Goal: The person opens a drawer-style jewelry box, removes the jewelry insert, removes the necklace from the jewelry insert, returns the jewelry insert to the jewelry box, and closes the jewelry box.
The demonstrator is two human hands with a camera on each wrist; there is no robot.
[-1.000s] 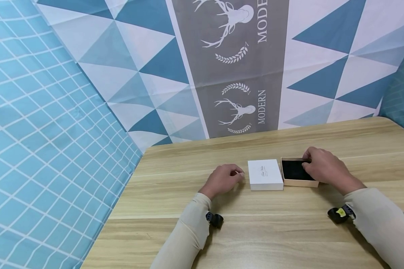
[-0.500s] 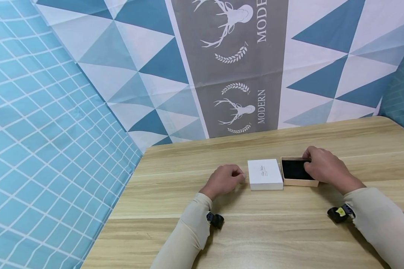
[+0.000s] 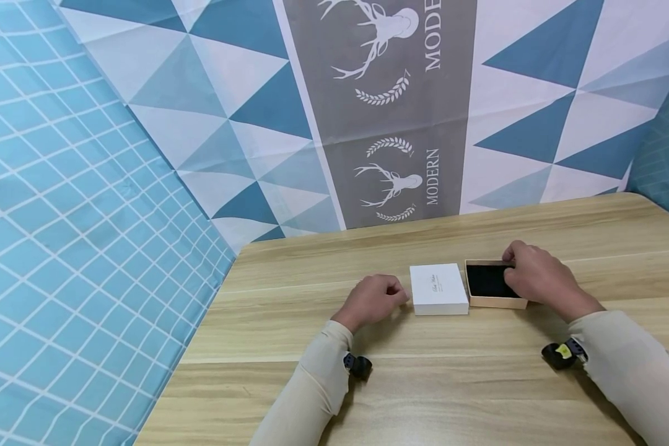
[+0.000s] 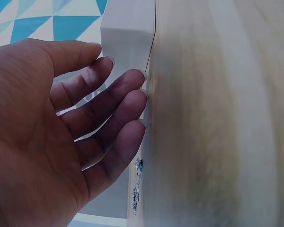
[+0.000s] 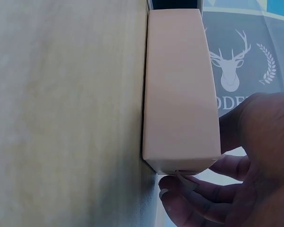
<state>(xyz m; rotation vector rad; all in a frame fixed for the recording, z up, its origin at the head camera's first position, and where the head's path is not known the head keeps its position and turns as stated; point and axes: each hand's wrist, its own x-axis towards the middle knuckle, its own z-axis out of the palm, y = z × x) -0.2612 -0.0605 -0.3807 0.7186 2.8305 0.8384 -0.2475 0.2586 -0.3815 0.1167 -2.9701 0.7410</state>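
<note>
A white box lid with small dark print lies on the table, beside an open pinkish-tan box. Black lining covers the inside of that box. My right hand grips the box's right end, the thumb over the wall and the other fingers outside. In the right wrist view, fingertips meet the end of the box. Just left of the lid hovers my left hand, fingers loosely bent with nothing between them. The lid's white side is beyond these fingertips in the left wrist view.
Both boxes' pieces stand on a wood-grain table. Behind it hangs a patterned cloth, and a blue grid cloth borders the left. Small silvery patches show near the left fingers. Each wrist carries a black camera.
My left hand has edged slightly right, closer to the white lid. The right thumb has drawn back a little toward the box's right end; the boxes look unmoved.
</note>
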